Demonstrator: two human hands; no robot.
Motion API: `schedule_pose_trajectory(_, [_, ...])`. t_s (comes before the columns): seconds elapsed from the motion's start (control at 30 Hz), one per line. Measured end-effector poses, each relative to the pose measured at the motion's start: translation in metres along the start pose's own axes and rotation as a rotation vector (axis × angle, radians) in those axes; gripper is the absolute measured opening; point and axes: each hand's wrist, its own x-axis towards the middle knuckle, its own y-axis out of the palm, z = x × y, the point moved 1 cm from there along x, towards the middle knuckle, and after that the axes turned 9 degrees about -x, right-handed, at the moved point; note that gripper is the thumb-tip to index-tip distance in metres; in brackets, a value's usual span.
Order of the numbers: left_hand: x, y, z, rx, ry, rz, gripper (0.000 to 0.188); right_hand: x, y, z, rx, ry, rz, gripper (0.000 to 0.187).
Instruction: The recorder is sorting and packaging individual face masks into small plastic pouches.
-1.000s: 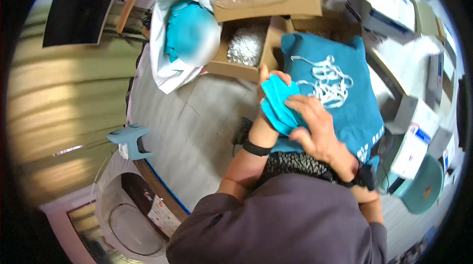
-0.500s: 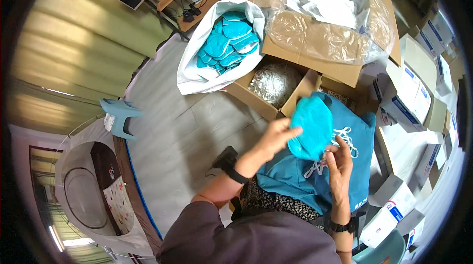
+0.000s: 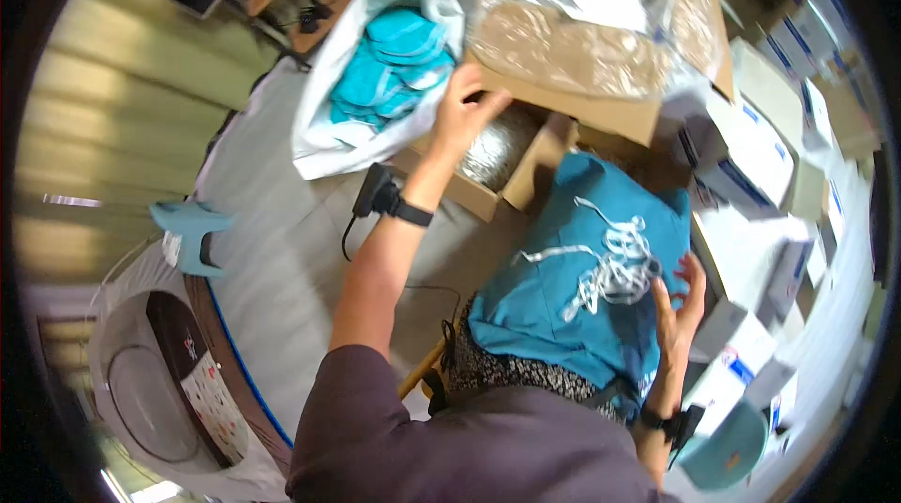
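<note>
My left hand (image 3: 465, 116) reaches forward with thumb and fingers apart and nothing visible in them. It is at the right rim of a white sack (image 3: 314, 142) full of teal face masks (image 3: 389, 67), above an open carton (image 3: 469, 191). My right hand (image 3: 678, 311) hovers at the right side of a blue cloth (image 3: 549, 301) across my lap, its fingers spread and curved. Beside that hand, a loose tangle of white elastic cords (image 3: 610, 282) lies on the cloth. Both wrists wear black straps.
A large carton lined with clear plastic (image 3: 572, 57) holds white packets ahead. The small carton below it contains a shiny, clear-looking bundle (image 3: 497, 151). White boxes (image 3: 741, 151) are stacked at right. A blue-grey stool (image 3: 192, 233) and a mesh tent (image 3: 155, 390) stand left.
The teal face mask has left my hands. My left hand has moved forward to the sack's rim, while my right stays over the lap. The view has shifted.
</note>
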Motion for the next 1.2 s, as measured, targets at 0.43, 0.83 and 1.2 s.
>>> schedule_pose_trajectory(0.43, [-0.213,0.147,-0.011,0.458,0.353,0.987,0.124,-0.017,0.043,0.009,0.312,0.129,0.696,0.049])
schedule_pose_trajectory(0.83, [-0.213,0.136,-0.008,-0.177,-0.285,0.388,0.029,0.000,-0.053,0.048,0.272,-0.101,0.406,0.034])
schedule_pose_trajectory(1.2, [-0.032,0.009,-0.030,0.590,0.384,-0.009,0.058,0.042,-0.070,-0.022,0.372,0.103,0.111,0.021])
